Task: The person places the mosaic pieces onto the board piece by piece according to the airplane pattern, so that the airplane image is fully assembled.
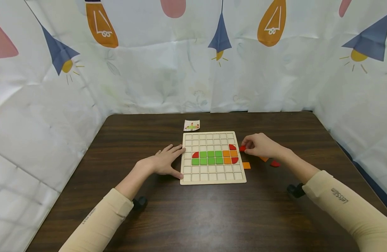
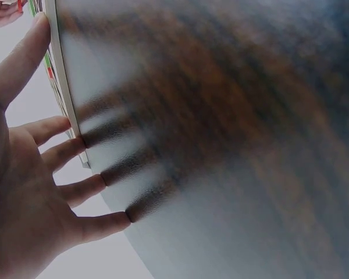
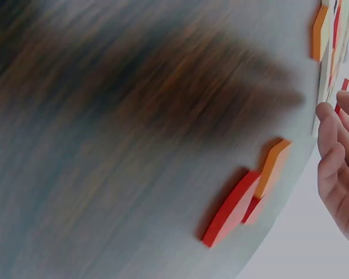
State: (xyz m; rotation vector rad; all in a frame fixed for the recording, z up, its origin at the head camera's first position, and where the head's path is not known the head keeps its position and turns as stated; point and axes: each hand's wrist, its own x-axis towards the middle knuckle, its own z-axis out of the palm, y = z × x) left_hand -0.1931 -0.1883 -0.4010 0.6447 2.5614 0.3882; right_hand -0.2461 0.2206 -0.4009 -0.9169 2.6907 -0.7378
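Observation:
A pale wooden grid board (image 1: pixel 212 176) lies on the dark table, bearing two rows of green squares (image 1: pixel 211 157), orange squares (image 1: pixel 227 160) and red rounded pieces (image 1: pixel 232 147). At its left edge rests my left hand (image 1: pixel 163 161), fingers spread, thumb and some fingertips touching the rim. Just off the board's right side, my right hand (image 1: pixel 261 145) pinches a red piece (image 1: pixel 242 148) between thumb and fingers; the right wrist view shows this red piece (image 3: pixel 345 85) edge-on, its outline partly hidden.
An orange square (image 1: pixel 246 165) lies against the board's right edge. Farther right, under the right forearm, are another orange piece (image 1: pixel 264 159) and a red rounded piece (image 1: pixel 275 163), with more red beneath or beside them. Behind the board lies a small pattern card (image 1: pixel 191 125).

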